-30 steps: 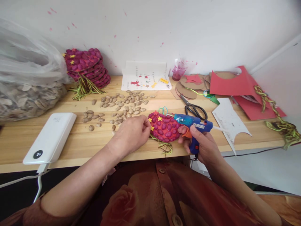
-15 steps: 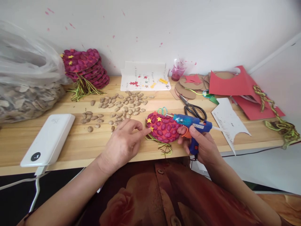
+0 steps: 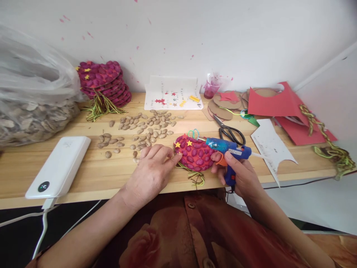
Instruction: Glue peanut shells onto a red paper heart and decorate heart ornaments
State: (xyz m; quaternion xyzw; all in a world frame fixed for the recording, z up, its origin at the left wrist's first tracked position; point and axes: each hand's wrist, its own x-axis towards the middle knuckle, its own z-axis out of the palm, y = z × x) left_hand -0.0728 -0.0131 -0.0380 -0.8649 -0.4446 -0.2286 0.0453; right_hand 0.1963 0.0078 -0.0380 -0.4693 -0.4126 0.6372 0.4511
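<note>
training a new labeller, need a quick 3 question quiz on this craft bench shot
1. True or false: the right hand grips the glue gun.
2. What do the fingertips of the left hand touch? A) the plastic bag B) the edge of the red disc C) the power bank
3. Which tool lies just beyond the glue gun, toward the wall?

Key: 1 true. 2 B. 3 the scissors.
</note>
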